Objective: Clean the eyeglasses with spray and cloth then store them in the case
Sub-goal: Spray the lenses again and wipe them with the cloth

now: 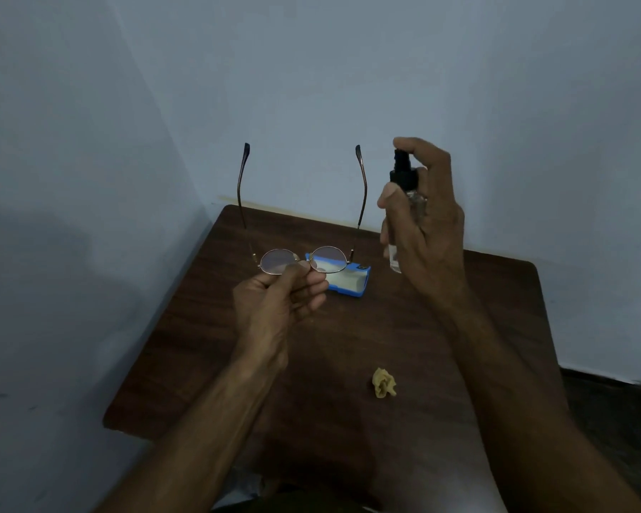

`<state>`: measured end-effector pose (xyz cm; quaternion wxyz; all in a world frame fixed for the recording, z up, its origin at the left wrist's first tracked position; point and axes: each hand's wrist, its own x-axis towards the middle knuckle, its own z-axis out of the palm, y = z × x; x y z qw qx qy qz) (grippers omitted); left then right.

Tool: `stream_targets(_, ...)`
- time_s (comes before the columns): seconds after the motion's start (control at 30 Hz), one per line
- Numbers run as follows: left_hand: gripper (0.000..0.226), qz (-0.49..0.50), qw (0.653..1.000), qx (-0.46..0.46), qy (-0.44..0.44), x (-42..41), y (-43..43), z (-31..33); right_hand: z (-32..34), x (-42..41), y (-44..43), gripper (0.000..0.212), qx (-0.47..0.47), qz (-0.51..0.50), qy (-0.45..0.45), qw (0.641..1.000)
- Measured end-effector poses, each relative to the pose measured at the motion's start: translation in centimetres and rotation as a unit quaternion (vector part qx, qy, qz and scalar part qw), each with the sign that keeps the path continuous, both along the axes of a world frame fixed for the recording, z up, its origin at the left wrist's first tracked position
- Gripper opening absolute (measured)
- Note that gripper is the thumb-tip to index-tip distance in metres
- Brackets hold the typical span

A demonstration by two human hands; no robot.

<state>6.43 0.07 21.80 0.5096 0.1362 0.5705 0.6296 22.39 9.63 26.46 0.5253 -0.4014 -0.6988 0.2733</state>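
Head view of a dark wooden table set into the corner of a pale wall. The left hand holds a pair of round, thin-rimmed eyeglasses in the air above the far middle of the table. The thumb and curled fingers pinch the frame at the inner, lower edge of the left lens, close to the bridge. The lenses are turned toward the viewer, and both temples are unfolded and reach up and away toward the far wall. To the right of the eyeglasses, and apart from them, the right hand grips a small spray bottle upright. The fingers are wrapped round its clear body, the thumb lies on its left side, and the index fingertip rests on top of the black pump head. Which way the nozzle faces cannot be told. A blue eyeglass case lies open on the table behind the lenses, its pale lining facing up; part of it is seen through the right lens. A crumpled yellow cloth sits on the table nearer the viewer, between the two forearms and closer to the right one, touching neither hand. A strip of dark floor shows beyond the right edge of the table.
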Motion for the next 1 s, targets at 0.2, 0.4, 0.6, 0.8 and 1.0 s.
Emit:
stream_targets(0.2, 0.015, 0.022, 0.999, 0.009, 0.033, -0.2, 1.2, -0.7, -1.6, -1.3, -6.0, 0.042, -0.085, 0.020, -0.010, 0.996)
stream_targets(0.4, 0.017, 0.007, 0.985, 0.029, 0.172, -0.5, 1.4, -2.1, -3.5, -5.1, -9.1, 0.039, -0.175, 0.127, -0.062, 0.974)
stream_targets(0.6, 0.022, 0.002, 0.982, 0.038, 0.183, -0.8, 1.5, -3.0, -2.9, -5.7, -7.2, 0.020, -0.211, 0.116, -0.100, 0.965)
stream_targets(0.8, 0.019, -0.003, 0.983, 0.047, 0.180, -1.1, 1.4, -3.7, -3.3, -6.2, -6.9, 0.018, -0.282, 0.123, -0.078, 0.948)
stream_targets(1.0, 0.041, -0.010, 0.987, 0.043, 0.152, -1.3, 1.3, -3.2, -3.0, -6.5, -6.6, 0.016, -0.296, 0.141, 0.037, 0.944)
